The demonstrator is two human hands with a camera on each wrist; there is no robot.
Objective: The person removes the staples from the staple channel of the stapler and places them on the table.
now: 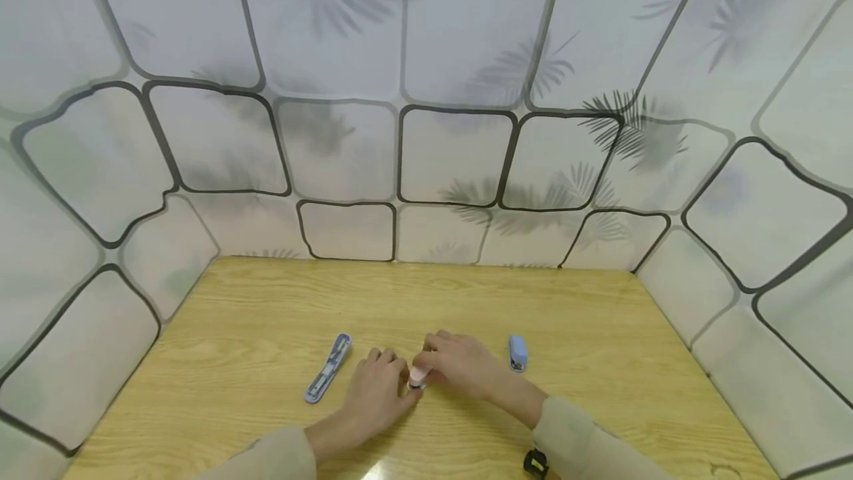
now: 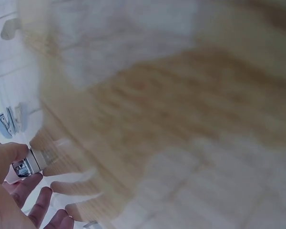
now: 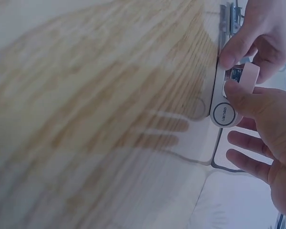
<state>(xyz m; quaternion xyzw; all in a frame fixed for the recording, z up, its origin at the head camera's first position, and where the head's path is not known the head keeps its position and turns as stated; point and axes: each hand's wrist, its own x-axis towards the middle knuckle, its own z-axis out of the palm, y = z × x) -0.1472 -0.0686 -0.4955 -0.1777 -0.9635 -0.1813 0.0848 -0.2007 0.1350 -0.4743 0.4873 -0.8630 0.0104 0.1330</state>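
Two bare hands meet near the front middle of a light wooden table (image 1: 266, 302), working together on one small pink and white stapler (image 1: 417, 378). From the head view, the left hand (image 1: 376, 391) comes in from the lower left and the right hand (image 1: 460, 365) from the lower right, with the little stapler pinched between them just above the tabletop. The right wrist view shows it more closely: the right thumb presses on the stapler's round end while the other right fingers (image 3: 250, 143) stretch out loosely below it, and the left fingers curl around its far end. In the blurred left wrist view, the left thumb and fingers grip a short white and metal end of the stapler. A long blue stapler (image 1: 328, 367), opened out flat, lies on the table just left of the left hand. A short blue stapler (image 1: 517, 352) sits just right of the right hand. Pale patterned panels (image 1: 453, 154) wall in the table.
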